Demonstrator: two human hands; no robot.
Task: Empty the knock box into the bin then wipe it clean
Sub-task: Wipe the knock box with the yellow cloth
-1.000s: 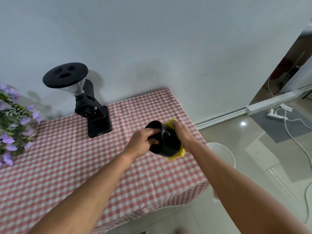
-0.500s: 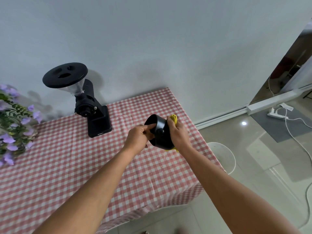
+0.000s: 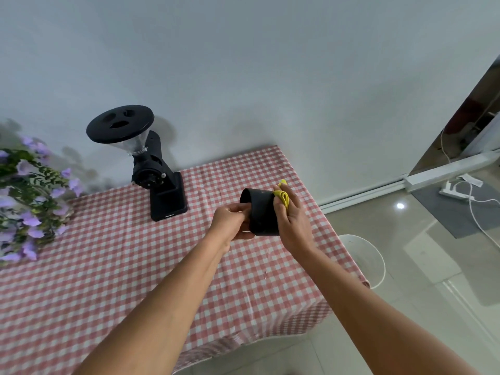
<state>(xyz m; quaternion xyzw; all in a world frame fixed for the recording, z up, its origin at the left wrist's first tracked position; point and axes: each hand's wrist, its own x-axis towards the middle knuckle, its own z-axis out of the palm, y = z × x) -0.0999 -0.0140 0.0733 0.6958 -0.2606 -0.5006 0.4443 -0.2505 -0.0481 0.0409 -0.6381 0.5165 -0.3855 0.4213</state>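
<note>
The left hand [image 3: 230, 221] grips the knock box [image 3: 261, 212] at its open rim, fingers curled over the edge and into the mouth. The right hand [image 3: 293, 226] lies along the closed end with the fingers nearly straight. It pinches a folded yellow cloth [image 3: 282, 197] between thumb and fingers against the box.

A second ago the cloth was spread under and round the box, showing above and below the right hand, and the base was turned more toward the camera. Now the box has been rolled so that its side wall faces the camera and its mouth points left and away. The cloth is bunched small and shows only at the top of the right hand. I judge this as the wipe working round the outside, with the emptying likely done.

The box is held in the air over the right end of the checked table [image 3: 108, 266]. A black grinder [image 3: 159, 182] stands well apart toward the wall, with purple flowers [image 3: 27, 201] at the far left. The white bin [image 3: 365, 255] sits on the floor just beside the table's right edge.
</note>
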